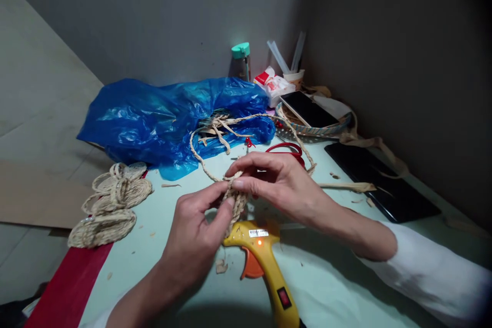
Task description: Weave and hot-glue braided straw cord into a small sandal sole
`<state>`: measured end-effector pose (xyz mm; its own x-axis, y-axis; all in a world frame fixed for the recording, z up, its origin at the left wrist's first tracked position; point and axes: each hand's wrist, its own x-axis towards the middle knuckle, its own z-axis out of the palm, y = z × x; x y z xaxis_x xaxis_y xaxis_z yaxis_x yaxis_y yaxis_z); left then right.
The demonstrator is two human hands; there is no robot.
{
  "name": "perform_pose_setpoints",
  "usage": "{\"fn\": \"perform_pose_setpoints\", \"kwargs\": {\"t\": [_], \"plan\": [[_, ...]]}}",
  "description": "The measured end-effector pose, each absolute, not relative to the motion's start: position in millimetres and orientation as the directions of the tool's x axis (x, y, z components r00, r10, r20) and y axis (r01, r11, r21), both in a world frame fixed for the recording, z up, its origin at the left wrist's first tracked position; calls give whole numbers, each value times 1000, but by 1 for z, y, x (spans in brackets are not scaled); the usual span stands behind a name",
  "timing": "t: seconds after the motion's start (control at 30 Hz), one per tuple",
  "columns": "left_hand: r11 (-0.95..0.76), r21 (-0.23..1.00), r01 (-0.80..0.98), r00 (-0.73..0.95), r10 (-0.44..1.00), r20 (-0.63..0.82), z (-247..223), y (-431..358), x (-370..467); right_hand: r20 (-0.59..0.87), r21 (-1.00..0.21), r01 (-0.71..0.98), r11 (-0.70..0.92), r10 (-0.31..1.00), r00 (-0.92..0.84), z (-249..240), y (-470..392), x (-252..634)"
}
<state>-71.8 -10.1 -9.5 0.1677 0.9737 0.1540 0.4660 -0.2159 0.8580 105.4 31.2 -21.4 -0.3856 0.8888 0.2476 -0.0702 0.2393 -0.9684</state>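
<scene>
A braided straw piece point(239, 206) is held between both hands, above the front part of the table. My left hand point(202, 223) pinches its left side with thumb and fingers. From the right, my right hand point(279, 182) closes thumb and forefinger on its upper end. A long plaited straw cord point(197, 156) loops from the piece up past the blue bag and back down on the right. Just below the hands lies a yellow glue gun point(265, 251) with an orange trigger and a lit orange light; its nozzle end is close to the straw piece.
Small woven straw slippers point(111, 205) lie at the left edge. Behind are a blue plastic bag point(154, 118), a bottle point(241, 59) and a basket point(330, 130) with a phone point(309, 108). Red-handled scissors point(288, 149) and a black tablet point(380, 182) are to the right.
</scene>
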Motion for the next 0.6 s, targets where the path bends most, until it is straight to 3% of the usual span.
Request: {"fn": "perform_pose_setpoints", "kwargs": {"t": [0.1,0.2,0.33,0.6], "plan": [[-140,903,406,166,983,77,-12,-8,-73,216,-976,-64,210,861,-461,-17,41,112],[-119,916,384,160,985,60,-14,-7,-73,300,-928,66,365,843,-447,-13,46,119],[-135,904,406,158,984,76,-15,-6,-72,501,-711,298,637,756,-421,-12,43,122],[-103,924,368,91,993,74,-16,-4,-68,659,-432,431,792,604,-448,-18,38,116]]}}
